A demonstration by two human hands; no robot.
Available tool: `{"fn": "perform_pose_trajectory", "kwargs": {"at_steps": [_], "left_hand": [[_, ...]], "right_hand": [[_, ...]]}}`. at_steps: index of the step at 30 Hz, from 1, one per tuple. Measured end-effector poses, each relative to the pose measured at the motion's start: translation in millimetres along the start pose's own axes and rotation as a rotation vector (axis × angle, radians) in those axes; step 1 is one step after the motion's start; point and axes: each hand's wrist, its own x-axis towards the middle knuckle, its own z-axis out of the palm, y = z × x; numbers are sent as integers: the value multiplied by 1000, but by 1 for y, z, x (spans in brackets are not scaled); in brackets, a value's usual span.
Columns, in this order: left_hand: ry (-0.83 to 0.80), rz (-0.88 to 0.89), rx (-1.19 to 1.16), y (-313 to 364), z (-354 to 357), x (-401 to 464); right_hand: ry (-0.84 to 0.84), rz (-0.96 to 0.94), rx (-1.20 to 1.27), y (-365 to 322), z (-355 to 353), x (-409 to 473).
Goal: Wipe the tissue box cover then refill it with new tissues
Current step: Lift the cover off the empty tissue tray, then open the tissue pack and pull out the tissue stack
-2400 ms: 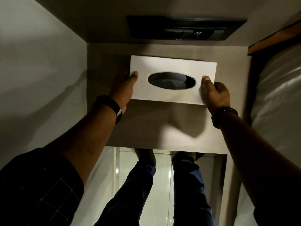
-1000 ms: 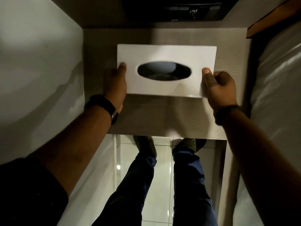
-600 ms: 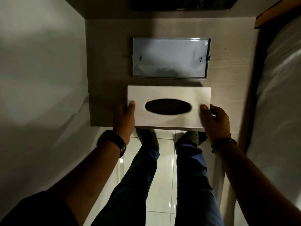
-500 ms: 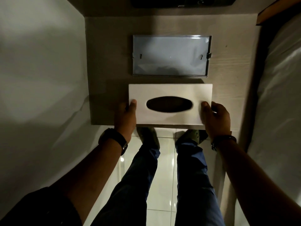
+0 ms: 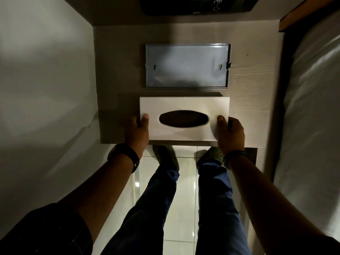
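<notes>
While both hands grip, smooth white rectangular cover (image 5: 184, 105) shows.

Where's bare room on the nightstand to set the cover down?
The cover, gripped by the left hand and right hand, fills the nightstand's front middle; the base tray fills the back middle. Bare strips: left, between tray and wall; right, between tray and bed; a narrow band behind the tray. The tray-to-cover gap is tight.

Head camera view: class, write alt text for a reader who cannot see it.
Two hands, the left hand and the right hand, grip the ends of a white tissue box cover at the near edge of a wooden bedside table. Behind it lies an empty metal base tray.
</notes>
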Motion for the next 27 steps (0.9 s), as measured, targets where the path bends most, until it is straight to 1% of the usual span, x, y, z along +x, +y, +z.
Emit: {"fn": "perform_pose_trajectory", "kwargs": {"at_steps": [4, 6, 8, 11, 16, 19, 21, 23, 25, 27], "left_hand": [[18, 15, 0, 4, -1, -4], [10, -3, -24, 7, -3, -9], [15, 23, -15, 12, -4, -18], [19, 152, 65, 27, -2, -36], [66, 390, 161, 61, 26, -84], [-19, 493, 99, 81, 59, -123], [-88, 562, 52, 94, 84, -153], [-147, 651, 46, 109, 108, -184], [-225, 737, 43, 124, 127, -214], [-308, 814, 36, 141, 144, -243]], "right_hand": [[-5, 0, 30, -2, -5, -5], [23, 27, 57, -5, -10, -11], [63, 64, 97, -7, -20, -18], [97, 113, 207, -11, -38, -29], [124, 113, 327, -27, -83, -40], [126, 66, 489, -41, -125, -50], [99, 6, 552, -50, -158, -60], [111, -53, 604, -57, -195, -69], [183, -112, 668, -60, -232, -77], [299, -182, 689, -57, -276, -79]]}}
